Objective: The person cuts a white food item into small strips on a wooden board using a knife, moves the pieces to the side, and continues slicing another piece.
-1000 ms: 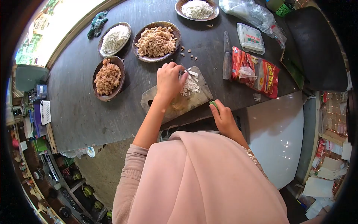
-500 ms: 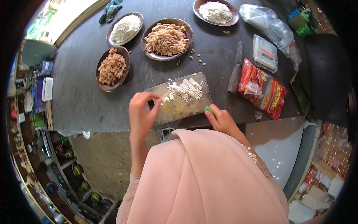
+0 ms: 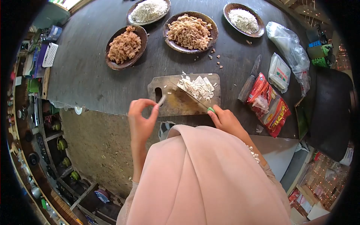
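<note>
My right hand is closed round the green handle of a knife. Its blade slants across a wooden cutting board, along the near left side of a heap of chopped white strips. Between the thumb and fingertips of my left hand is a small pale strip, held by the board's left end near the handle hole. A few loose white bits lie on the board left of the blade.
Beyond the board are plates of brown pieces, reddish-brown pieces and white shreds. To the right lie another knife, a red packet, a white packet and a clear plastic bag. The table's near edge runs below the board.
The view has shifted, and the board appears more level. My left hand has drawn back from the white heap to the board's left end. The knife's blade now shows beside the heap.
</note>
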Motion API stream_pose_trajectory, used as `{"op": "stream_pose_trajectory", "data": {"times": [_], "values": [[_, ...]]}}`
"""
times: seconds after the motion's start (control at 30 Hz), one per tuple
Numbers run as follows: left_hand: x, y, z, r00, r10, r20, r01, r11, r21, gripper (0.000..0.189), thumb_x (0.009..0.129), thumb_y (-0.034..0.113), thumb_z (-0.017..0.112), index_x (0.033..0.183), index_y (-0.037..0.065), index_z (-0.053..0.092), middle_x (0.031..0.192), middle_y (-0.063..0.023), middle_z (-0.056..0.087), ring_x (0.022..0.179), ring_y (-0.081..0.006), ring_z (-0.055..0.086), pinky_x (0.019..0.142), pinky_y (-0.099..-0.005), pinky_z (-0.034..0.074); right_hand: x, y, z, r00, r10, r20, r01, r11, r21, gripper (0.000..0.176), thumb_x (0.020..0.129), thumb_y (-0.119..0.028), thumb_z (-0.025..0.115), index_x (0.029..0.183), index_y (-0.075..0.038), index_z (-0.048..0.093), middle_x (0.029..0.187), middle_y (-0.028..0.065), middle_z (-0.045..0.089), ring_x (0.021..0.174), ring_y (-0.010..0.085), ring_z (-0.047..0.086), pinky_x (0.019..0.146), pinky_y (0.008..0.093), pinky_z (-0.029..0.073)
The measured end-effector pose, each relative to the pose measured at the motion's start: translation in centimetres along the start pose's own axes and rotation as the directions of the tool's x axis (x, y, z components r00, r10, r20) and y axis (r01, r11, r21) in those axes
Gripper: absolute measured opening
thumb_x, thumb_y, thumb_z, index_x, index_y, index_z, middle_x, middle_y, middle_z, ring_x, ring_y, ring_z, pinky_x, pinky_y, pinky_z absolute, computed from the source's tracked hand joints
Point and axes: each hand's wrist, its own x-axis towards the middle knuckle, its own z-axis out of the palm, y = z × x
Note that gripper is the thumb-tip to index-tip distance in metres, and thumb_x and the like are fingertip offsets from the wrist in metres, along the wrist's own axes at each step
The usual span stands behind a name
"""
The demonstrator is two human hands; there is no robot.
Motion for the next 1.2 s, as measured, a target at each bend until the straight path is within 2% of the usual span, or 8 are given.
{"op": "stream_pose_trajectory", "data": {"times": [0.07,0.17,0.43,0.53,0.6,0.7,1.1,1.2], "values": [[-0.5,-0.4,2.0,0.999,0.007,0.051,-0.004,0.999,-0.053,0.007,0.082,0.011,0.075,0.085,0.009,0.069,0.088,-0.0041,0.067,0.095,-0.0239,0.058,0.081,-0.0388,0.043,-0.3,0.7,0.5,0.999,-0.016,-0.029,0.017,1.0,0.016,0.035,0.105,-0.038,0.051,0.101,-0.003,0.051,0.075,0.0283,0.065,0.077,0.051,0.064,0.068,0.0567,0.05],[-1.2,-0.5,4.3,1.0,0.011,0.01,-0.014,0.952,0.307,0.011,0.082,0.018,0.077,0.086,0.015,0.068,0.095,-0.0003,0.065,0.101,-0.0245,0.053,0.089,-0.0408,0.037,-0.9,0.8,1.3,0.994,-0.057,-0.092,0.065,0.994,0.087,0.03,0.104,-0.034,0.054,0.107,-0.005,0.05,0.076,0.0269,0.066,0.077,0.0497,0.066,0.067,0.0549,0.05],[-1.0,-1.6,6.5,0.967,0.236,-0.093,-0.207,0.947,0.247,0.019,0.078,0.019,0.083,0.094,0.016,0.073,0.102,0.0007,0.064,0.106,-0.0253,0.052,0.09,-0.0408,0.037,-2.1,-0.3,4.2,0.948,-0.162,-0.274,0.194,0.976,0.097,0.024,0.099,-0.023,0.063,0.11,-0.007,0.047,0.083,0.0212,0.069,0.077,0.0463,0.068,0.066,0.0519,0.052],[-1.1,-2.7,7.4,0.965,0.236,-0.116,-0.207,0.953,0.219,0.019,0.077,0.021,0.085,0.093,0.017,0.075,0.101,0.0017,0.064,0.106,-0.0242,0.052,0.091,-0.0414,0.037,-2.3,-1.0,4.9,0.929,-0.173,-0.326,0.186,0.983,0.009,0.033,0.098,-0.02,0.064,0.126,-0.012,0.05,0.078,0.0178,0.067,0.071,0.0434,0.068,0.064,0.0508,0.052],[-1.3,-3.3,7.3,0.947,0.283,-0.15,-0.244,0.941,0.235,0.017,0.076,0.019,0.085,0.09,0.018,0.076,0.1,0.0027,0.064,0.105,-0.0242,0.052,0.091,-0.0416,0.037,-2.3,-3.4,3.9,0.954,-0.181,-0.24,0.179,0.983,-0.033,0.056,0.096,-0.016,0.064,0.147,-0.025,0.044,0.073,0.0152,0.065,0.064,0.0389,0.066,0.059,0.0487,0.052],[-1.7,-3.8,6.5,0.937,0.329,-0.12,-0.286,0.917,0.28,0.017,0.076,0.018,0.085,0.091,0.019,0.076,0.099,0.0036,0.064,0.104,-0.0241,0.052,0.092,-0.0416,0.036,-1.7,-4.5,3.3,0.976,-0.187,-0.111,0.169,0.974,-0.149,0.073,0.094,-0.013,0.064,0.156,-0.038,0.035,0.07,0.0141,0.064,0.06,0.035,0.065,0.056,0.0468,0.052],[-1.4,-3.9,6.2,0.927,0.367,-0.078,-0.341,0.911,0.233,0.021,0.078,0.019,0.083,0.097,0.021,0.077,0.1,0.0036,0.063,0.105,-0.0238,0.052,0.092,-0.0415,0.036,-3.6,-3.0,3.5,0.92,-0.092,-0.381,0.046,0.991,-0.129,0.069,0.096,-0.008,0.058,0.156,-0.036,0.036,0.075,0.0182,0.066,0.07,0.0385,0.067,0.065,0.05,0.052],[-1.0,-3.7,6.4,0.926,0.37,-0.08,-0.344,0.911,0.228,0.021,0.077,0.019,0.084,0.097,0.02,0.077,0.1,0.003,0.063,0.105,-0.0238,0.052,0.092,-0.0414,0.036,-3.8,-3.3,4.4,0.889,-0.202,-0.41,0.165,0.978,-0.125,0.071,0.097,-0.008,0.058,0.156,-0.038,0.034,0.072,0.0157,0.064,0.065,0.0366,0.066,0.061,0.05,0.053]]}}
